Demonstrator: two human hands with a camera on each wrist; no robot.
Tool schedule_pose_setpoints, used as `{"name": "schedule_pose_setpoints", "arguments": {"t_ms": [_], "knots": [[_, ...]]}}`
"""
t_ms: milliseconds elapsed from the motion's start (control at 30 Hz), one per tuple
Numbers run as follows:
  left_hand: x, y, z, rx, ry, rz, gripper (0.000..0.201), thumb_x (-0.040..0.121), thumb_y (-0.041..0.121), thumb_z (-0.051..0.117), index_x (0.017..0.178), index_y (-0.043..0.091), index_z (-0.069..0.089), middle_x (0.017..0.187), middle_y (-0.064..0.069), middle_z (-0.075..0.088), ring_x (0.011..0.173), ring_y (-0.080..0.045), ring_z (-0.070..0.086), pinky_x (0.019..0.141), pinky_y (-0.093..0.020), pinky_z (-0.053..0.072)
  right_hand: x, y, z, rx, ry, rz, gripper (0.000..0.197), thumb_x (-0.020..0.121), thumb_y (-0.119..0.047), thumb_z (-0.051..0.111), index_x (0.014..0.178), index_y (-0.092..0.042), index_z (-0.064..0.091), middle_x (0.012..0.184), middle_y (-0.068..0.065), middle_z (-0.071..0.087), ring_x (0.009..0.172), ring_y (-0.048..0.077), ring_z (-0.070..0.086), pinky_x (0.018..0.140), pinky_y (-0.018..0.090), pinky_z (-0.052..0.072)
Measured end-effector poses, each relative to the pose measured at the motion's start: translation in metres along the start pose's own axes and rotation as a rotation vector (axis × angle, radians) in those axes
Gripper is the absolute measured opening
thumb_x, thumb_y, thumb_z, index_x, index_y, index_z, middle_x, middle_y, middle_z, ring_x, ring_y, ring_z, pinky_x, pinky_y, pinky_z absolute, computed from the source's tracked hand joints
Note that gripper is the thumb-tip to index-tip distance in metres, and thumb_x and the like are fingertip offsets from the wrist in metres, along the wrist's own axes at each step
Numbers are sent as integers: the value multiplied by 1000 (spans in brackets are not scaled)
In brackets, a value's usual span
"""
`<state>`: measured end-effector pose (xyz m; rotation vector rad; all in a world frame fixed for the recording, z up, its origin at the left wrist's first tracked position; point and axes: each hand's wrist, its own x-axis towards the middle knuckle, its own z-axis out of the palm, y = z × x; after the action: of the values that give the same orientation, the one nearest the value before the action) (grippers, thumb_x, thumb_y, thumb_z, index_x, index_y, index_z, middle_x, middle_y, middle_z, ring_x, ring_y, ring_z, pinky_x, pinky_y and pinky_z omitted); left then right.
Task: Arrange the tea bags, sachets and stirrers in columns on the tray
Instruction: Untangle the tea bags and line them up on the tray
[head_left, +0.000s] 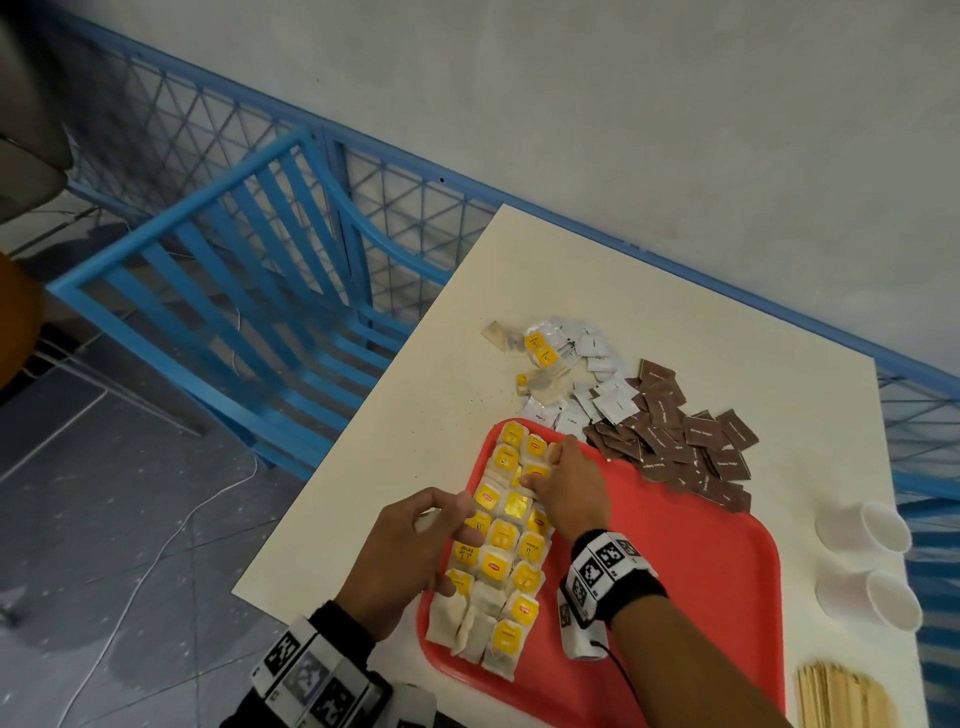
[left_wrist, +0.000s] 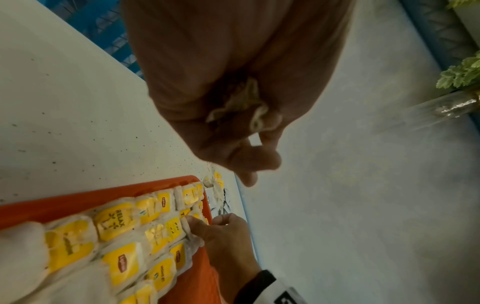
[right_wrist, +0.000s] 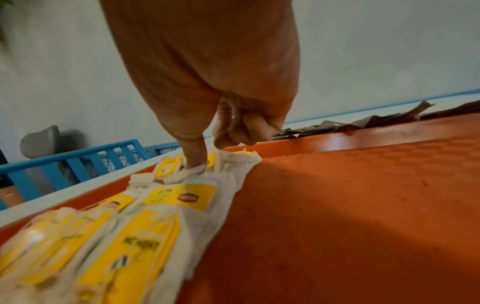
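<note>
So far only tea bags (head_left: 501, 551) line the tray (head_left: 701, 571), left hand (head_left: 410, 566) and right hand (head_left: 571, 488) gripping more; sachets (head_left: 670, 439), stirrers (head_left: 841, 699) wait beside it.

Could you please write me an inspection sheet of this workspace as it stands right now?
Surface: cream table, crumbs near the loose pile.
Job's things: red tray; tea bags in columns on its left side; loose tea bags, white sachets and brown sachets piled at its far edge; stirrers to its right.
Clutter: two white cups on their sides.
Grippers: left hand holds a crumpled tea bag; right hand appears to pinch a far tea bag.
Cables: white cable on the floor.
Surroundings: blue railing, grey wall.
</note>
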<state>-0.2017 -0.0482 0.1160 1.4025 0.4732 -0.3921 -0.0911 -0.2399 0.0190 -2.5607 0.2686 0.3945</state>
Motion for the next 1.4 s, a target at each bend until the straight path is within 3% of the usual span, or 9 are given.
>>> {"name": "schedule_pose_setpoints", "arguments": {"t_ms": [367,667,800,867,1000,1100,1233,1333,1400], "knots": [[-1,5,5,-64,-19,-17,41,98,40,50,102,2,65,95,-24,71,37,-5,46,42,-22,44,-15,4,2,47,-18,-58,17,80,-5,43,85,-22,44,75,5,60,68,27,59,59,44,51],[1,5,6,-71,-33,-5,51,92,49,44,103,4,66,92,-20,73,37,-7,45,42,-24,45,-19,2,-5,123,42,-185,14,90,-7,48,85,-20,51,69,0,60,64,22,58,61,47,51],[6,4,5,-128,-45,-47,61,95,55,36,107,3,65,91,-18,74,38,-11,41,42,-24,46,-26,-1,-15,184,77,-176,12,90,-5,52,87,-16,55,69,-4,61,61,10,57,58,37,49],[8,2,4,-208,-69,-77,67,97,57,32,108,0,65,90,-20,72,38,-14,41,41,-24,44,-34,-2,-27,206,71,-179,14,90,-6,57,84,-18,56,68,-8,60,57,3,54,52,17,43],[11,1,8,-334,-151,-100,82,94,66,24,115,-4,61,86,-23,69,38,-18,38,38,-23,41,-72,-22,-66,357,-13,-356,12,89,-14,69,80,-21,65,68,-6,63,60,6,54,55,17,42],[10,3,18,-318,-249,-106,85,90,74,20,114,5,63,75,-27,58,34,-17,37,38,-23,41,-111,-38,-94,373,-101,-560,4,87,-25,73,90,-26,71,75,-10,63,66,7,54,60,13,39],[6,4,34,-262,-317,-125,84,84,79,24,115,12,66,69,-18,50,33,-19,42,38,-24,44,-135,-33,-103,41,-122,-731,42,92,-27,64,127,-49,52,99,-15,49,95,-1,47,77,14,41],[5,2,41,-307,-318,-173,90,81,82,34,123,7,61,94,-29,52,50,-27,54,47,-28,50,-149,-27,-106,30,-44,-739,25,89,-33,62,112,-43,58,103,-17,45,101,-1,46,77,18,44],[6,-1,43,-426,-248,-217,92,72,83,55,119,5,64,120,-35,50,94,-41,53,73,-36,49,-162,-28,-107,53,-27,-730,14,83,-45,64,93,-36,62,101,-22,43,99,0,46,76,13,41]]}}
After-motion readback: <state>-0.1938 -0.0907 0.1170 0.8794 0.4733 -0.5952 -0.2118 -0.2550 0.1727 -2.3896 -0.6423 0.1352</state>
